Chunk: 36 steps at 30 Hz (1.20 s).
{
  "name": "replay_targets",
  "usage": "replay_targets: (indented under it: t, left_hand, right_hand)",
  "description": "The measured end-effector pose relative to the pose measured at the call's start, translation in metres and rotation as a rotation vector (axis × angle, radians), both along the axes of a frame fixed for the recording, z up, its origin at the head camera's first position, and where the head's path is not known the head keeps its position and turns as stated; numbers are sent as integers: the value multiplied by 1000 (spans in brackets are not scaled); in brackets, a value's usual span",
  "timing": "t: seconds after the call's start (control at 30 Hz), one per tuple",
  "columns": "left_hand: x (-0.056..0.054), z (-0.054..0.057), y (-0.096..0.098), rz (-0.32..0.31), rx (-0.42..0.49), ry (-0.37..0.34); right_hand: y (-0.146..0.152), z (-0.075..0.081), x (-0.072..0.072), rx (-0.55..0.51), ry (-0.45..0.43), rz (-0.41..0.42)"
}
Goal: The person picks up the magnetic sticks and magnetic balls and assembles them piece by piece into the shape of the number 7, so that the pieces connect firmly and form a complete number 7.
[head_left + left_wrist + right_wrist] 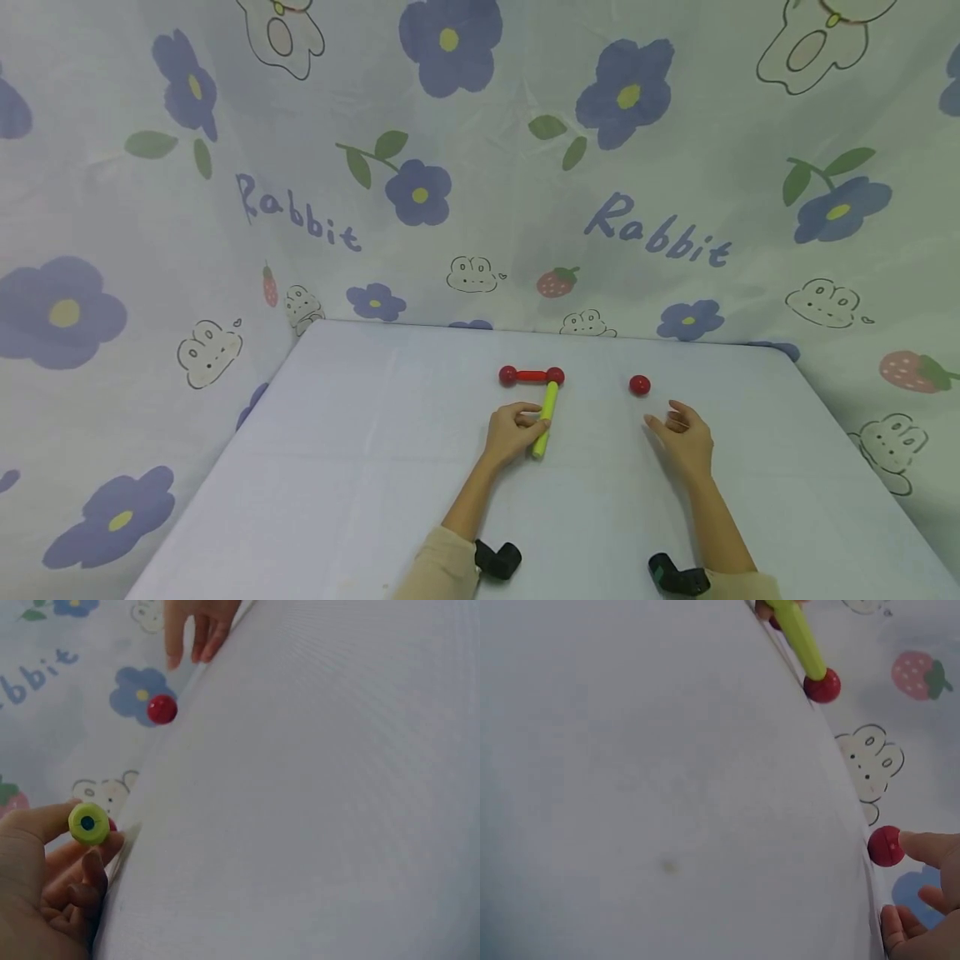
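Note:
My left hand [513, 433] pinches a yellow-green rod [547, 417] between thumb and fingers. In the left wrist view the rod's near end [88, 823] shows a dark hole. At its far end the rod meets a red ball [555, 376], which a short red rod [531, 376] links to another red ball [507, 376]. A loose red ball [640, 385] lies on the table, to the right of these joined pieces. Just nearer than that ball is my right hand [684, 442], its fingers loosely bent with nothing in them. A gap separates its fingertips from the ball in the head view.
The pieces lie on a white-covered table [360, 467]. Behind and beside it hangs a cloth [510, 208] printed with flowers and rabbits. Black devices [498, 561] are worn at both wrists, close to the beige sleeves [438, 567].

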<state>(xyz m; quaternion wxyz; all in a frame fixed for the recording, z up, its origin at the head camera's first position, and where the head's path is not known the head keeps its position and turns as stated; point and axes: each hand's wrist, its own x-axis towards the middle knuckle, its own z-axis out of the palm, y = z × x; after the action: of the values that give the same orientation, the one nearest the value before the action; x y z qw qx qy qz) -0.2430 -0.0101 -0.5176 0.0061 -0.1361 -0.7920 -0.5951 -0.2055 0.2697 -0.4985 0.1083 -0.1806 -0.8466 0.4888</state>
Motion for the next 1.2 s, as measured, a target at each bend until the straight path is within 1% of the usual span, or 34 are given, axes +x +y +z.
replay_targets:
  t: [0.07,0.13,0.3,0.43,0.57,0.73,0.8,0.9,0.93,1.03,1.2]
  left_hand:
    - [0,0,0,-1,-1,1]
    - [1,0,0,-2,-6,7]
    - [1,2,1,-4,-9,11]
    - [0,2,1,-3,-14,11]
    - [0,1,1,-6,-13,10]
    - [-1,0,1,-7,-19,10]
    - [-1,1,1,-6,-26,6]
    - [-1,1,1,-5,-35,-1]
    - [-1,1,1,-4,-38,-5]
    - [-1,0,1,-3,-40,-8]
    - [-1,0,1,-6,-32,-1]
  right_hand:
    - [3,-1,-7,-16,4,9]
    - [5,-1,-14,-38,-3,36]
    - [8,3,-26,-43,-18,77]
    - [8,4,-35,-52,-6,81]
    - [9,0,-43,-57,18,76]
    - [10,-3,-49,-37,78,101]
    - [10,-4,-51,-19,87,114]
    - [8,-3,-55,-10,81,113]
    - [8,-3,-57,-2,66,122]
    - [6,-3,-61,11,47,110]
    - [3,-2,-63,13,34,94]
